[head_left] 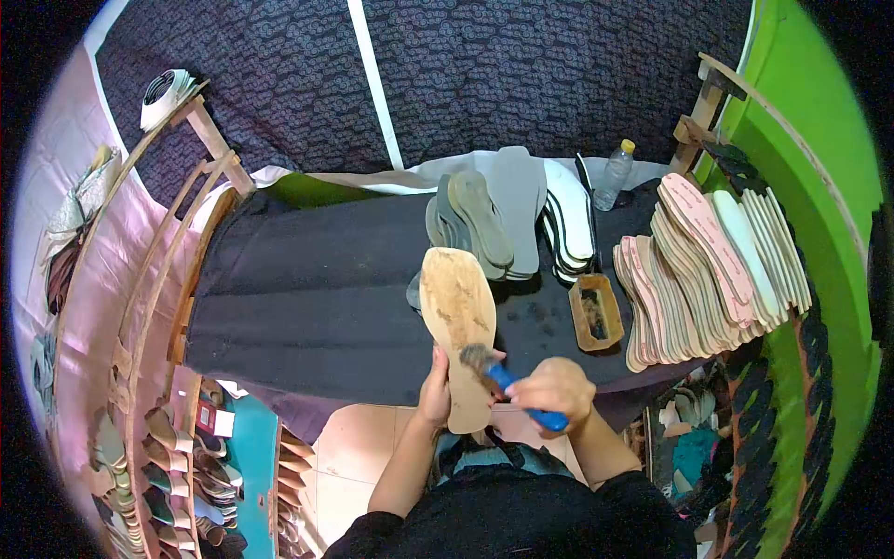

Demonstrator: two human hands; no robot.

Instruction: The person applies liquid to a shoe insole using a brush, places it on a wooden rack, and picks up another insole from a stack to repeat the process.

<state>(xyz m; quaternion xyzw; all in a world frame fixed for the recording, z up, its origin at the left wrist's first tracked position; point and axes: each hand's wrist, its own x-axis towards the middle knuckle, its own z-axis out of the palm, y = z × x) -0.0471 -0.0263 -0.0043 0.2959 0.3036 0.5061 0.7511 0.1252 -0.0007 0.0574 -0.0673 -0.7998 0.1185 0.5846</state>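
My left hand (435, 391) grips a tan shoe insole (456, 298) by its narrow lower part, above the near edge of the table. Its upper face is turned towards me and has darker, smeared patches. In my right hand (559, 387) is a blue-handled brush (496, 374), its dark bristles resting on the narrow middle of the insole. The fingers of my left hand behind the insole are partly hidden. To the right of the brush stands a small yellowish container (577, 321) with dark residue inside.
A dark cloth covers the table (289, 279). Grey insoles (517, 205) and white insoles (566, 210) lie at the back, beside a bottle (615, 177) with a yellow cap. Pinkish insoles (694, 265) are stacked on the right. Wooden racks (140, 307) line the left side.
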